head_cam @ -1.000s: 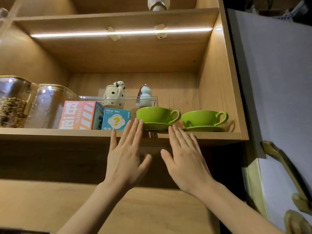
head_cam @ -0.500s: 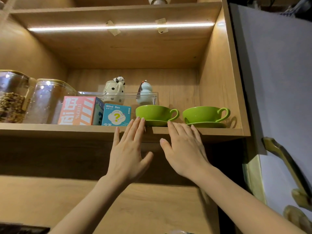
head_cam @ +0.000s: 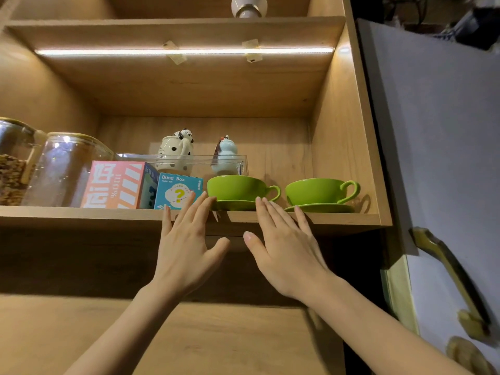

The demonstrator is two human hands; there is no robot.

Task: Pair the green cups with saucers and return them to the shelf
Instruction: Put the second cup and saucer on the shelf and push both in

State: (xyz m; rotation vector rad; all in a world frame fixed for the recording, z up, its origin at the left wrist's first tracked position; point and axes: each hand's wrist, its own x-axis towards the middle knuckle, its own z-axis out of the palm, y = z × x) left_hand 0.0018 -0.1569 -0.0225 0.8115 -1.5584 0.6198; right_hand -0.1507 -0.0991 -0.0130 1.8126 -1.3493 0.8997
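Note:
Two green cups stand on green saucers on the lit wooden shelf. The left cup sits on its saucer at the shelf's front edge. The right cup rests on its saucer near the cabinet's right wall. My left hand and my right hand are raised flat just below and in front of the left cup, fingers spread, holding nothing. Their fingertips reach the shelf edge on either side of the left saucer.
On the shelf to the left are a blue "Blind Box" carton, a pink box and two glass jars. A clear tray with two figurines stands behind. A grey cabinet door with a brass handle hangs open at right.
Both hands have stayed open near the shelf edge and drifted slightly. The left cup and saucer sit a little further onto the shelf.

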